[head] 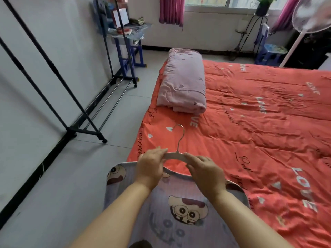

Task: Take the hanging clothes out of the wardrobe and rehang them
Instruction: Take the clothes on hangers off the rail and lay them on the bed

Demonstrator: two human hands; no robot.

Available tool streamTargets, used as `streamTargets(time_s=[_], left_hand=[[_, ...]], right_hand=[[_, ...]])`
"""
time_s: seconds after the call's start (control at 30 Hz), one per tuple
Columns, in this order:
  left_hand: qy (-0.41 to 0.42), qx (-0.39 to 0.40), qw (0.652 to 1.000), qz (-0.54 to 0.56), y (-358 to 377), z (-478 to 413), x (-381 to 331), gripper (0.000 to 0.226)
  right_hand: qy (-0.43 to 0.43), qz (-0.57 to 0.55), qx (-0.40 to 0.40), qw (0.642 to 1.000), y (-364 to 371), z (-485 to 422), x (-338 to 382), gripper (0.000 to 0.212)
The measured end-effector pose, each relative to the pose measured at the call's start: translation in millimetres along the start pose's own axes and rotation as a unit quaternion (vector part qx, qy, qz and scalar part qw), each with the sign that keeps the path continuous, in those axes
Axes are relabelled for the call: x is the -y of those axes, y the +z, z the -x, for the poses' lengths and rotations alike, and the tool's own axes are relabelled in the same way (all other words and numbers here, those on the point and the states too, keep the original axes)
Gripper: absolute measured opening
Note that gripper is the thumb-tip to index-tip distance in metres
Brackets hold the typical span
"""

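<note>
Gripping the pale hanger (176,155) at both shoulders with the curled fingers of left hand (152,165) and right hand (206,170), over the near left corner of the bed (250,122), apparently to seat it in the neckline of the cartoon-print shirt (172,192) before rehanging.

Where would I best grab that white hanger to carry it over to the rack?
Likely the hanger at its neck under the metal hook, from above: that middle is bare, the hook points away over the bed, and the left hand and right hand grip both arms.
</note>
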State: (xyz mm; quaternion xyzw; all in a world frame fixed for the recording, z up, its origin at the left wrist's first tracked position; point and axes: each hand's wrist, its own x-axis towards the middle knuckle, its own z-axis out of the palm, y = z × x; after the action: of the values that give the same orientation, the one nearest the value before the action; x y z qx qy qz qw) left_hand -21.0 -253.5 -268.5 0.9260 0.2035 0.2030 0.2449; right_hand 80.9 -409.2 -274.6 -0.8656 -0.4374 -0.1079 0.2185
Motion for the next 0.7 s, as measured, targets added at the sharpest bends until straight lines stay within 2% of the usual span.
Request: streamTargets(time_s=[0.07, 0.13, 0.3, 0.4, 0.5, 0.7], left_hand=[[-0.062, 0.058, 0.996, -0.038, 18.1, -0.7, 12.1, 0.054], [-0.102, 0.131, 0.983, -0.077, 33.9, 7.2, 24.0, 0.06], [-0.138, 0.228, 0.958, -0.109, 57.0, 44.5, 39.8, 0.058], [-0.126, 0.235, 0.955, -0.131, 56.1, 62.1, 37.7, 0.056], [-0.133, 0.234, 0.954, -0.131, 46.2, 71.5, 31.9, 0.056], [-0.137, 0.198, 0.962, -0.131, -10.8, 96.3, 14.9, 0.05]], right_hand=[[0.053, -0.005, 0.082, 0.995, 30.1, -0.2, -14.1, 0.049], [0.11, -0.029, 0.144, 0.983, 54.7, 11.2, -23.9, 0.056], [0.096, -0.053, 0.215, 0.97, 84.4, 62.4, -19.5, 0.067], [0.08, -0.047, 0.223, 0.97, 84.9, 78.8, -9.5, 0.069], [0.083, -0.046, 0.227, 0.969, 74.7, 82.5, 4.2, 0.062], [0.049, -0.062, 0.232, 0.97, 26.9, 70.6, 56.9, 0.055]])
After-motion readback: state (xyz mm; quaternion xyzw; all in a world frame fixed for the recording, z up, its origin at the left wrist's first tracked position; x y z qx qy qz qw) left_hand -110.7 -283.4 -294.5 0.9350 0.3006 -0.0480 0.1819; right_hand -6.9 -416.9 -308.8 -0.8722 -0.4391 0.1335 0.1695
